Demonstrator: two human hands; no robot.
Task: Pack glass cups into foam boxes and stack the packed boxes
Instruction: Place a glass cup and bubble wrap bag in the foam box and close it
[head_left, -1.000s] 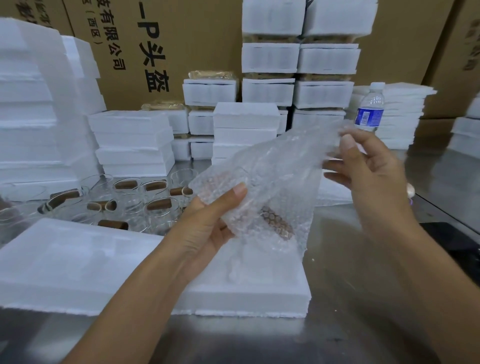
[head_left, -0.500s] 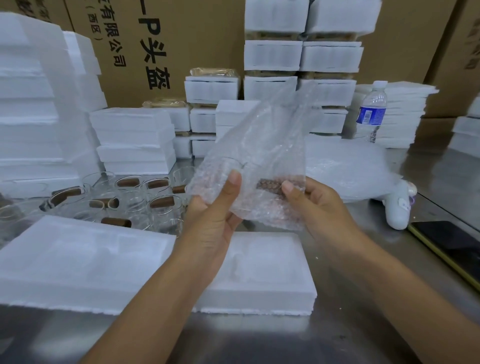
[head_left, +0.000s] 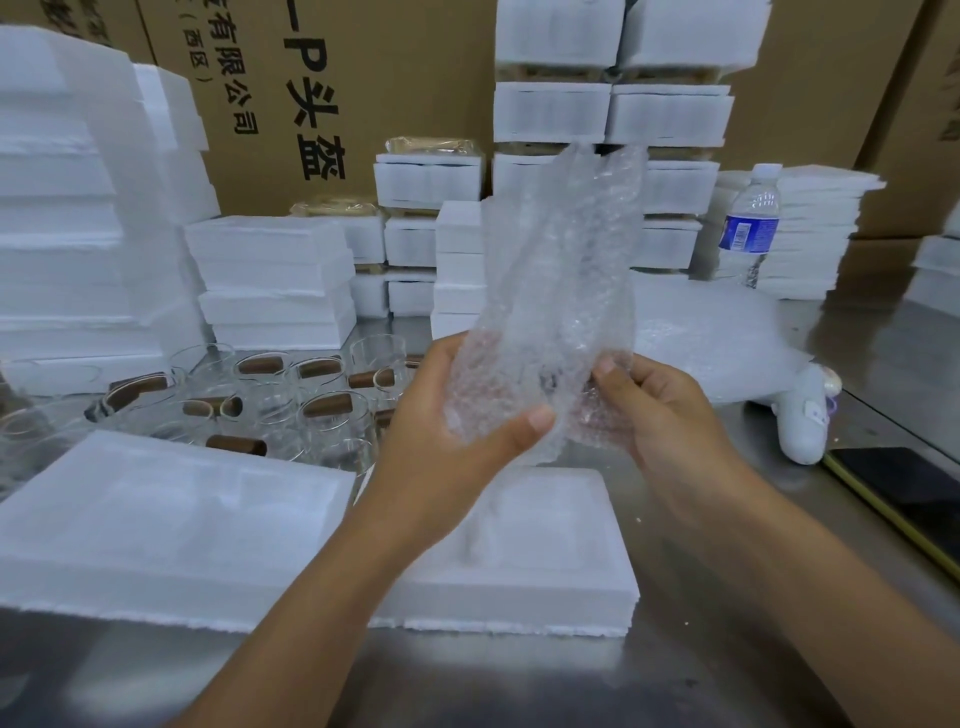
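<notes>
Both hands grasp the lower end of a bubble wrap (head_left: 561, 270) sleeve, held in the air above the open foam box (head_left: 545, 551) on the tabletop (head_left: 685, 654). Left hand (head_left: 462, 436): fingers curled behind the wrap, thumb pressed across its front. Right hand (head_left: 665, 410): fingers and thumb pinching the wrap's lower right edge, just beside the left thumb. Change from 1.0 s ago: the right hand was then raised, pinching the top edge; it has come down to the bottom. Change from 0.5 s ago: the hands are closer together, and the wrap's free end now stands taller and nearly upright. The brown handle seen through the wrap earlier is no longer clear, so I cannot tell how the contents lie. Loose glass cups (head_left: 311, 400) with brown handles stand on the tabletop beyond the left hand. A second foam box (head_left: 156, 525) lies left of the left forearm.
</notes>
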